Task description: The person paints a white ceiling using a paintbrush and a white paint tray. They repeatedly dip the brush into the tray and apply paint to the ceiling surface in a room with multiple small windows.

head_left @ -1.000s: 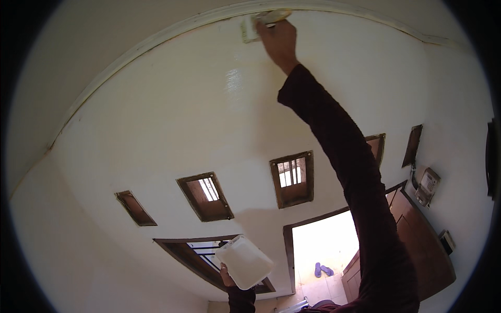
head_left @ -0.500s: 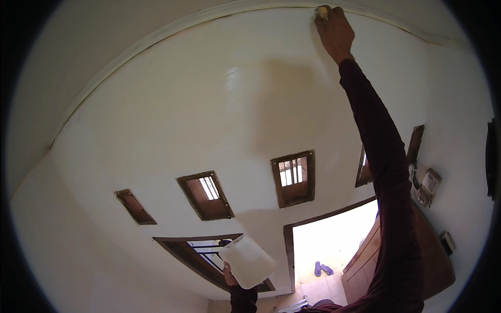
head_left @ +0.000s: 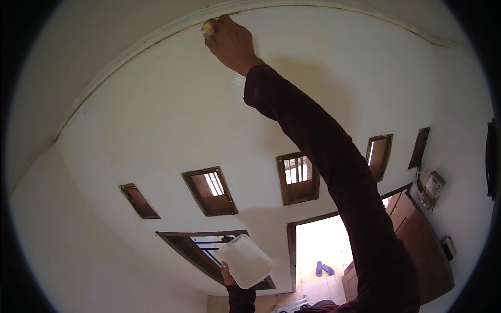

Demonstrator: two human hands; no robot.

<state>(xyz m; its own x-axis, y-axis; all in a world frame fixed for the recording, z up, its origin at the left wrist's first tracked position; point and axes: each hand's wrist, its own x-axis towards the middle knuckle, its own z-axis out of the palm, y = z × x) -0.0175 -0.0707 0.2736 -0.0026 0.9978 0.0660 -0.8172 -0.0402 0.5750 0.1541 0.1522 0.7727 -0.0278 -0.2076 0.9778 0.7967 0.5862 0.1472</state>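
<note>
My right hand, on a raised arm in a dark maroon sleeve, is closed round a paintbrush at the top of the cream wall, just below the white cornice. Only a bit of its yellowish handle shows; the bristles are hidden behind the hand. Below, my left hand grips a white plastic container by its left side, in front of a dark-framed window with bars. A faint wet shine shows on the wall beside my right wrist.
A row of small wood-framed vents crosses the wall. A brown door stands open at the lower right, with purple slippers on the tiles beyond. An electrical box hangs on the right wall. Something metallic lies at the bottom.
My right hand with the brush first moved right along the top of the wall, then swung well to the left. My left hand and the container have barely moved.
</note>
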